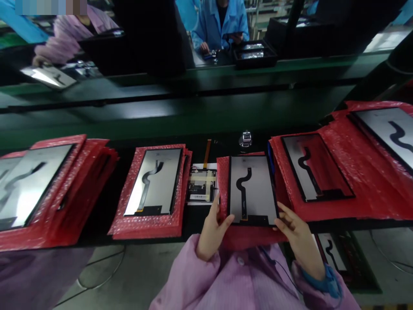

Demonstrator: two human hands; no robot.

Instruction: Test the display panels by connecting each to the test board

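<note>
A tablet display panel (pixel 258 185) with a silver back and a curved black ribbon cable lies in front of me, over red bubble wrap (pixel 223 181). My left hand (pixel 211 232) grips its lower left corner, the thumb on top and the fingers by the wrap. At the lower right corner my right hand (pixel 298 234) pinches the panel's edge between thumb and fingers. To the left of the panel, partly covered by the wrap, lies an opened device (pixel 202 186) with circuitry and an orange flex cable (pixel 207 154) pointing away from me.
Stacks of bubble-wrapped panels stand at the left (pixel 155 181), far left (pixel 38 181) and right (pixel 318 168). A small shiny metal object (pixel 246 138) sits behind my panel. Beyond a green rail (pixel 200 110), co-workers in blue (pixel 222 21) and pink (pixel 69 34) handle parts.
</note>
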